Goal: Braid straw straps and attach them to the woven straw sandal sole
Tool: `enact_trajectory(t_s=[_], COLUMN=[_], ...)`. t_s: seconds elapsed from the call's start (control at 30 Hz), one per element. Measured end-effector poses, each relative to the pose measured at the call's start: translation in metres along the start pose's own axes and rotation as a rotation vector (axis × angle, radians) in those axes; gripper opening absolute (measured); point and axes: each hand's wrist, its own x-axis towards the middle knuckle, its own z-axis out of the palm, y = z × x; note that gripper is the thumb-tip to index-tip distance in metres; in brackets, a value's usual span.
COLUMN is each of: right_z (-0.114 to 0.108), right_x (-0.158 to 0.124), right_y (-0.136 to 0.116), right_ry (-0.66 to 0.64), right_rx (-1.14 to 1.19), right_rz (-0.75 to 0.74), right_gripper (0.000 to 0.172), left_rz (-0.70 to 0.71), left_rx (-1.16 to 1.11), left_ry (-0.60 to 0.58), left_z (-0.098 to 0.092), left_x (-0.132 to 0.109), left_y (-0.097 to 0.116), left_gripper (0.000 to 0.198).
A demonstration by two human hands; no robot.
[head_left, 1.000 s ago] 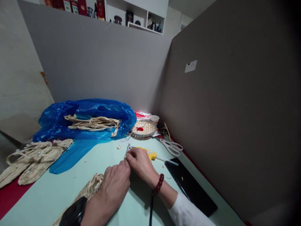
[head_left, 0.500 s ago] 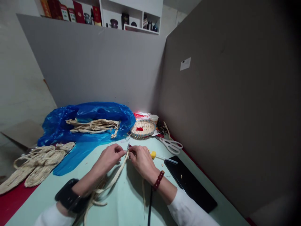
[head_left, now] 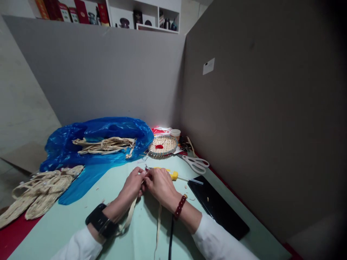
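At the middle of the table, my left hand [head_left: 132, 184] and my right hand [head_left: 162, 184] meet with bent, pinching fingers. Between them they grip a pale flat straw strip [head_left: 131, 213]. Its long part trails from under my left hand toward my wrist, while a thinner straw end [head_left: 158, 225] hangs below my right hand. A small shiny metal piece [head_left: 146, 167] shows just beyond the fingertips; how it joins the strip is hidden. Right behind my right hand lies a yellow tool [head_left: 174, 175], seemingly a glue gun, with a translucent stick at its end.
White-handled scissors [head_left: 197, 165] and a black flat slab [head_left: 217, 209] lie to the right. A round woven tray [head_left: 168, 145] and paper cup [head_left: 175, 134] stand behind. Left are a blue plastic bag [head_left: 67, 137] with straw bundles and woven straw soles [head_left: 46, 191]. A black cord [head_left: 171, 238] runs forward.
My left hand has moved in to the right, closing the gap to my right hand. More of the strip is now covered by my left hand and forearm. The view has shifted slightly.
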Motion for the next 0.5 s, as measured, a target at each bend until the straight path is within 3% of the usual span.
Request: enact_trajectory(t_s=[0.27,0.5], right_z=[0.0055,0.0039], right_x=[-0.0032,-0.0056], right_y=[-0.0024,-0.0034], right_ry=[0.004,-0.010], right_rx=[-0.061,-0.112], right_rz=[-0.044,0.015], right_gripper=[0.021,0.021], left_rz=[-0.029,-0.077], left_rx=[-0.094,-0.119], left_ry=[0.048,-0.020], left_z=[-0.0048,-0.0088], left_x=[-0.0109,-0.0095], left_y=[-0.0056,-0.0040], left_gripper=[0.032,0.032])
